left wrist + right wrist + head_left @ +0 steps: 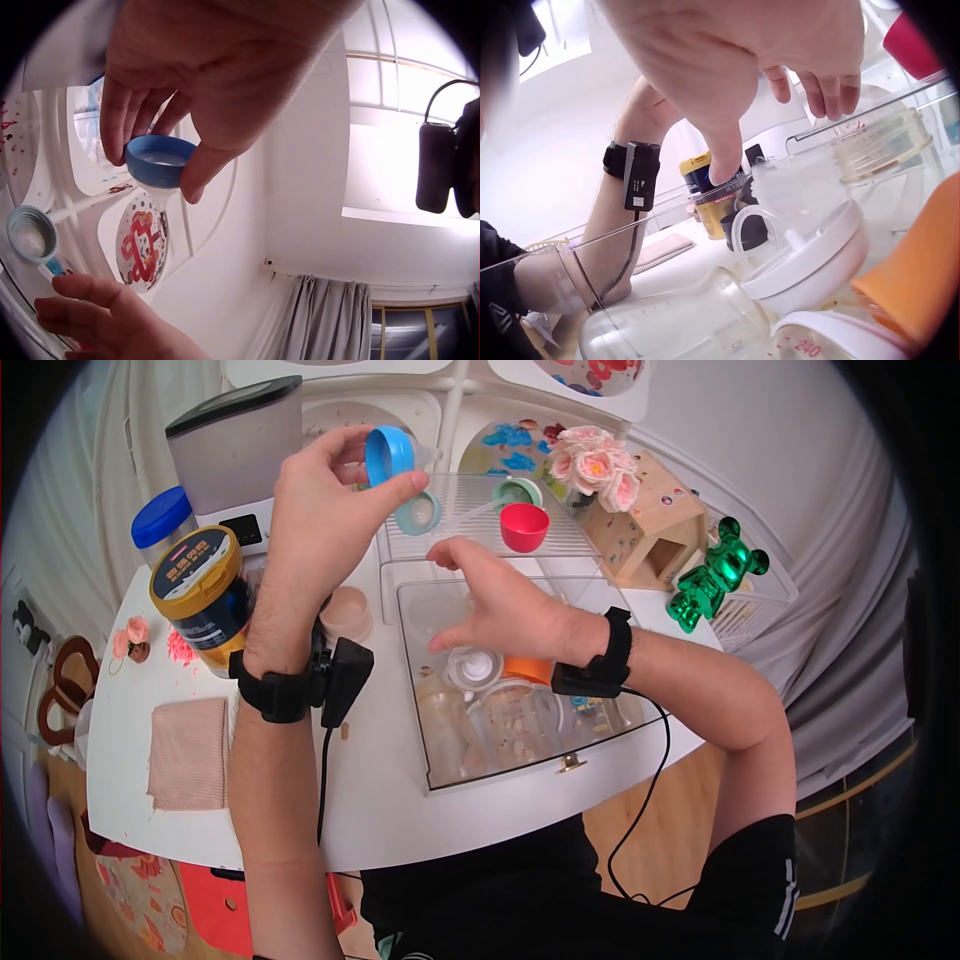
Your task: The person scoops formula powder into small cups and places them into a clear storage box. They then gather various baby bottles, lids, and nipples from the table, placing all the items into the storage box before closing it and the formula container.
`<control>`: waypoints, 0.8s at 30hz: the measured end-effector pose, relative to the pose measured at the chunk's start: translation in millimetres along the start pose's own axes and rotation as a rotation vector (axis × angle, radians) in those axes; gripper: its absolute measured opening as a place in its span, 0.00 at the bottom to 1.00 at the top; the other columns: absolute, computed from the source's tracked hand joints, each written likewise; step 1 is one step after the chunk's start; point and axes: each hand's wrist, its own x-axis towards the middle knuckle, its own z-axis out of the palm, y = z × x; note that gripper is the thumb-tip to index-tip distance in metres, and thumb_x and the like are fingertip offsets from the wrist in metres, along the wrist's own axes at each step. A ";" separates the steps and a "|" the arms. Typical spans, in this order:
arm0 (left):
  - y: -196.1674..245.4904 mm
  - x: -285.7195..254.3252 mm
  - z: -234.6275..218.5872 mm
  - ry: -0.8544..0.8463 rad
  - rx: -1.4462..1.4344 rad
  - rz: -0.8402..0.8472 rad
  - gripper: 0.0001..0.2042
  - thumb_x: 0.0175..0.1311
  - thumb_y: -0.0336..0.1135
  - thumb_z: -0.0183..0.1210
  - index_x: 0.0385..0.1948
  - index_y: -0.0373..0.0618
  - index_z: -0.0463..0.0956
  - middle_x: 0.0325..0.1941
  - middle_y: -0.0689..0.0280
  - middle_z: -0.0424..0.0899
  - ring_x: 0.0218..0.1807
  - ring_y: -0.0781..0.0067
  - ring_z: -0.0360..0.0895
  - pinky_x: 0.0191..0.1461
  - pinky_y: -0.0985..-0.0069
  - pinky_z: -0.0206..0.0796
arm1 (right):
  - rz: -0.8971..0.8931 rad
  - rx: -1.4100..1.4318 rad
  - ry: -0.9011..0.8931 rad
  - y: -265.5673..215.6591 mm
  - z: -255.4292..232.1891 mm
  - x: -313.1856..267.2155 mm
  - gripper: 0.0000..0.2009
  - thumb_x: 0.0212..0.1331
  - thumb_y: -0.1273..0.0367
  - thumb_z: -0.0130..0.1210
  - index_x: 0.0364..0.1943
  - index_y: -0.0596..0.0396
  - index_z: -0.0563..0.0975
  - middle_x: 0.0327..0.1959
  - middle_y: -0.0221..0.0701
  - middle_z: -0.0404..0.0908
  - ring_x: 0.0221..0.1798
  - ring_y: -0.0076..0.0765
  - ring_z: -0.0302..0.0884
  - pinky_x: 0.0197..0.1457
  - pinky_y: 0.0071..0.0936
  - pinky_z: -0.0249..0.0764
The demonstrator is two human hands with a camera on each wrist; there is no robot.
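Note:
My left hand pinches a blue ring-shaped cap between thumb and fingers, raised above the back of the table; a clear piece shows beneath the ring in the left wrist view. Below it is a pale teal ring cap. My right hand is held over a clear lidded box, fingers spread and holding nothing. Inside the box lie clear bottles, a white lid with a spout and an orange piece. A red cup stands behind my right hand.
To the left are a yellow-lidded tub, a blue-lidded jar and a folded pink cloth. Pink flowers, a wooden house and a green bear figure stand at the back right.

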 end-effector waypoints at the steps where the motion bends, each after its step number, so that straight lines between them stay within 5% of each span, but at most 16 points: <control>1: 0.0 0.2 0.3 -0.006 -0.010 0.003 0.32 0.55 0.41 0.80 0.58 0.29 0.81 0.47 0.53 0.91 0.52 0.67 0.88 0.57 0.69 0.81 | -0.020 -0.027 0.038 0.5 -2.4 -0.3 0.37 0.53 0.61 0.79 0.63 0.60 0.70 0.57 0.48 0.80 0.62 0.54 0.81 0.68 0.44 0.77; 3: -0.1 -0.3 0.1 -0.014 -0.027 0.005 0.32 0.55 0.42 0.80 0.58 0.29 0.81 0.48 0.54 0.91 0.52 0.67 0.88 0.57 0.69 0.81 | -0.062 -0.080 0.109 3.5 -12.9 -0.8 0.35 0.55 0.59 0.78 0.62 0.60 0.72 0.56 0.46 0.80 0.62 0.53 0.81 0.67 0.44 0.77; 6: -2.1 -0.5 1.6 -0.011 -0.036 0.034 0.32 0.55 0.42 0.80 0.58 0.29 0.81 0.48 0.54 0.91 0.52 0.67 0.88 0.56 0.69 0.81 | 0.219 -0.110 0.225 -0.5 -53.3 11.3 0.34 0.54 0.55 0.77 0.59 0.61 0.75 0.54 0.45 0.82 0.57 0.50 0.84 0.63 0.44 0.79; 9: -1.1 -0.4 4.3 -0.010 -0.007 0.027 0.32 0.55 0.42 0.80 0.58 0.31 0.82 0.46 0.56 0.91 0.51 0.68 0.87 0.54 0.69 0.82 | 0.109 -0.547 0.385 45.8 -82.0 18.4 0.33 0.55 0.50 0.76 0.56 0.61 0.78 0.49 0.44 0.85 0.50 0.48 0.87 0.58 0.43 0.81; 12: 3.0 -2.6 5.2 -0.027 0.034 0.018 0.31 0.55 0.41 0.80 0.58 0.33 0.82 0.45 0.57 0.91 0.49 0.68 0.87 0.53 0.69 0.82 | 0.425 -0.544 0.133 55.3 -95.1 13.1 0.32 0.54 0.45 0.74 0.52 0.58 0.81 0.45 0.43 0.87 0.47 0.49 0.88 0.54 0.43 0.83; 24: 0.4 -3.8 10.8 -0.003 0.016 0.051 0.31 0.53 0.42 0.80 0.57 0.32 0.82 0.48 0.54 0.91 0.50 0.66 0.88 0.50 0.70 0.82 | 0.523 -0.343 0.137 19.5 -81.7 10.0 0.23 0.56 0.50 0.73 0.28 0.59 0.84 0.31 0.42 0.87 0.36 0.46 0.88 0.46 0.42 0.83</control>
